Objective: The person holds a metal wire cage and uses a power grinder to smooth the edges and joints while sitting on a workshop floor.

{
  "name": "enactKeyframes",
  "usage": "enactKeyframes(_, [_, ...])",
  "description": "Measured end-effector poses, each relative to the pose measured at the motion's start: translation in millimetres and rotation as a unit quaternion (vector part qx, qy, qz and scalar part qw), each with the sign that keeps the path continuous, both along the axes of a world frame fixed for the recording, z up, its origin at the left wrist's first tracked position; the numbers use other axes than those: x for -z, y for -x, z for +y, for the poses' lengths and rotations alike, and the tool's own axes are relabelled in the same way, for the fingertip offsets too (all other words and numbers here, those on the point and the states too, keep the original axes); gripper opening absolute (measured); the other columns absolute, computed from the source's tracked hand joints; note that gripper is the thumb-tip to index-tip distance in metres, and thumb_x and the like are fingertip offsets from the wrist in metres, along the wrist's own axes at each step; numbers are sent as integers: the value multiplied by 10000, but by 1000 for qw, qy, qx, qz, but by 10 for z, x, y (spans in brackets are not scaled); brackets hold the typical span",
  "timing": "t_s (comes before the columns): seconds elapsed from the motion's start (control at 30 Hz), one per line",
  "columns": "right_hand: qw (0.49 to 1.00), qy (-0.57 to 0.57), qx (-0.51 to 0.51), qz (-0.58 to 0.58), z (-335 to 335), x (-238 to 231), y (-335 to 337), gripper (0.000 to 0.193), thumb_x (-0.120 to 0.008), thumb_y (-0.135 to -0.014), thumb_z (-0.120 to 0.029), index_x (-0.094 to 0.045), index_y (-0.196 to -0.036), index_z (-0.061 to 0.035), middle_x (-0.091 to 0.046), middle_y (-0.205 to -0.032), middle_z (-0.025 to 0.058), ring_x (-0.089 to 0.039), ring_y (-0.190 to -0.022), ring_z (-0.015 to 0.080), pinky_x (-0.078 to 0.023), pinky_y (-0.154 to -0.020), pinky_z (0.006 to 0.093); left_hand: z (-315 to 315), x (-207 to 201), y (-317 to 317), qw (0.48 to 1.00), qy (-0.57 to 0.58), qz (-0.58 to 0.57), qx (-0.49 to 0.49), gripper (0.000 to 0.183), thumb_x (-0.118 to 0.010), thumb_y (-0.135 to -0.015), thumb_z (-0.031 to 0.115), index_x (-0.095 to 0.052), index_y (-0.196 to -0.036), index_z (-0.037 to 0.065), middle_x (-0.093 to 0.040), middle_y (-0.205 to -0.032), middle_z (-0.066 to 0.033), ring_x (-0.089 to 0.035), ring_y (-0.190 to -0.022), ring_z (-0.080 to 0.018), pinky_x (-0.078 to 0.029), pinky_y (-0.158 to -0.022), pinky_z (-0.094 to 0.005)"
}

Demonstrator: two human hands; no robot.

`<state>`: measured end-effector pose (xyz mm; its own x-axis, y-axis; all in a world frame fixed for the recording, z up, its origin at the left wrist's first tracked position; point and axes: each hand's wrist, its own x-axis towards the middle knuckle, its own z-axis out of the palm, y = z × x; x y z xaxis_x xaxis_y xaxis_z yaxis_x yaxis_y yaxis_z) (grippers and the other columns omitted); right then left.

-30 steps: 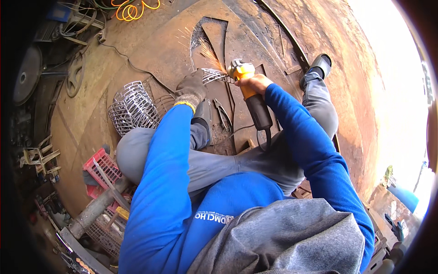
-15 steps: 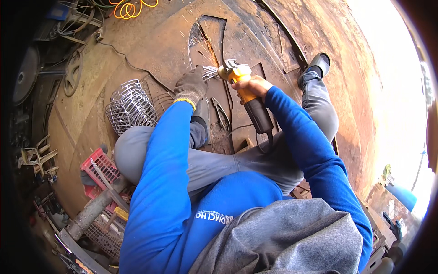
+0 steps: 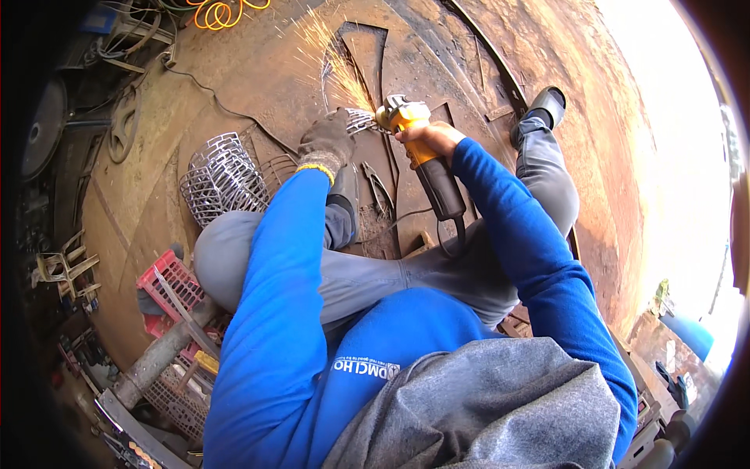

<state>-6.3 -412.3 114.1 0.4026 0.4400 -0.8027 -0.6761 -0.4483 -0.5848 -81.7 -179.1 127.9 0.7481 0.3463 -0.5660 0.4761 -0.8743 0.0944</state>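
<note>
My right hand (image 3: 439, 139), bare, is wrapped round the yellow-and-black angle grinder (image 3: 439, 187), whose disc end points up and to the left. The disc meets the end of a small metal grille piece (image 3: 360, 121), and orange sparks (image 3: 337, 72) fan away toward the far left. My left hand (image 3: 324, 141), in a dark glove with a yellow cuff, is closed on the near side of that grille piece; its fingertips are partly hidden. A pair of pliers (image 3: 378, 190) lies on the metal plate between my legs.
A heap of shiny metal grille pieces (image 3: 223, 178) rests left of my left hand. A black cable (image 3: 215, 98) crosses the floor behind it. Red plastic crates (image 3: 173, 285) stand at my left knee. An orange coiled hose (image 3: 221, 14) lies at the far left, and a long metal strip (image 3: 492, 59) at the far right.
The spark stream has grown much larger and spreads farther up and left. The grinder and both hands have shifted only slightly.
</note>
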Motion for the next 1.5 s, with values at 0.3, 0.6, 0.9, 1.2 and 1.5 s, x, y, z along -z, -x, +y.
enactKeyframes(0.3, [998, 16, -37, -39, 48, 113, -18, 580, -864, -745, -383, -687, -1107, 33, -711, -983, 142, -686, -765, 239, -580, -694, 401, -42, -95, 38, 1000, 1, -21, 1, 481, -673, -913, 236, -558, -1369, 139, -645, -1336, -210, -611, -1269, -394, -502, -1059, -484])
enactKeyframes(0.6, [993, -9, -32, -113, -50, 255, 39, 450, -850, -771, -218, -654, -1136, -42, -657, -863, 89, -671, -678, 235, -596, -640, 404, 33, -8, -120, 1000, 0, -9, 2, 488, -659, -934, 289, -546, -1381, 128, -658, -1321, -223, -626, -1253, -404, -506, -1050, -498])
enactKeyframes(0.9, [997, -65, 39, -30, -100, 116, 89, 489, -852, -759, -238, -631, -1156, -57, -645, -896, 82, -665, -721, 223, -593, -660, 399, 28, -87, -208, 1000, 13, -9, 3, 461, -603, -937, 231, -562, -1375, 95, -664, -1314, -238, -639, -1235, -417, -509, -1047, -502])
enactKeyframes(1.2, [996, -20, 44, -73, -62, 104, 115, 469, -862, -758, -229, -648, -1145, -72, -651, -906, 69, -660, -747, 203, -580, -702, 395, 32, -97, -215, 1000, 14, -6, -16, 425, -584, -949, 221, -577, -1355, 97, -666, -1312, -227, -641, -1238, -412, -508, -1046, -508])
enactKeyframes(1.5, [990, -77, 29, -115, -50, 194, 136, 453, -854, -783, -218, -645, -1151, -56, -658, -913, 79, -679, -740, 221, -610, -676, 407, 17, -130, -258, 1000, 10, -2, -2, 410, -565, -964, 222, -584, -1354, 96, -672, -1304, -214, -643, -1235, -405, -513, -1042, -503])
